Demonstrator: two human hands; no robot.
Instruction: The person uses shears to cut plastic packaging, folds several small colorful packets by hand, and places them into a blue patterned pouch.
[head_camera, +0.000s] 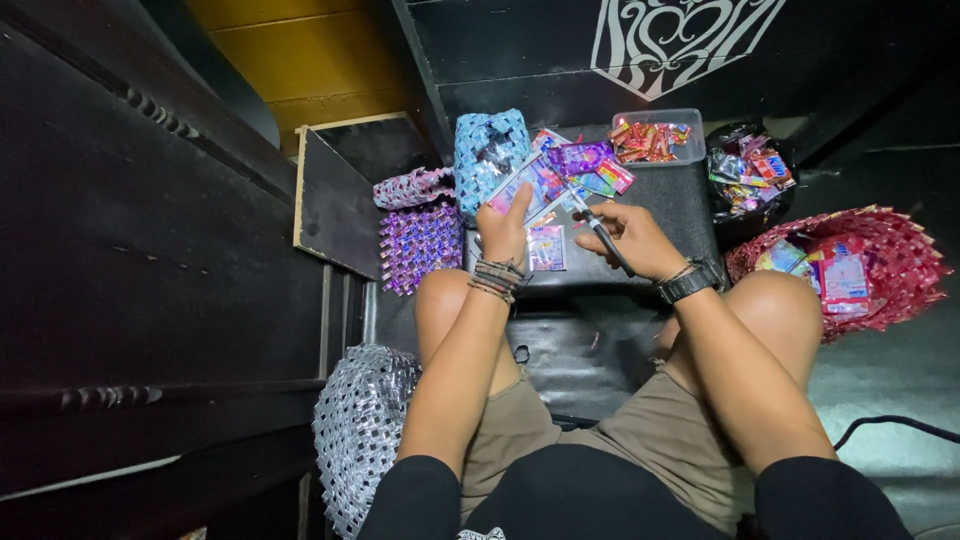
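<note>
The left hand (503, 232) pins a shiny wrapper (530, 185) flat on the black desk (660, 205) while the right hand (630, 238) grips a cutter (605, 238) close by — a slip could nick those fingers — or tear the foil

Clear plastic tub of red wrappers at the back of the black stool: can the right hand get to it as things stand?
Probably yes. The clear plastic tub of red wrappers sits open-topped just beyond the right hand, with only flat loose wrappers between. But that hand already grips a black-handled cutter, so its fingers aren't free.
</note>
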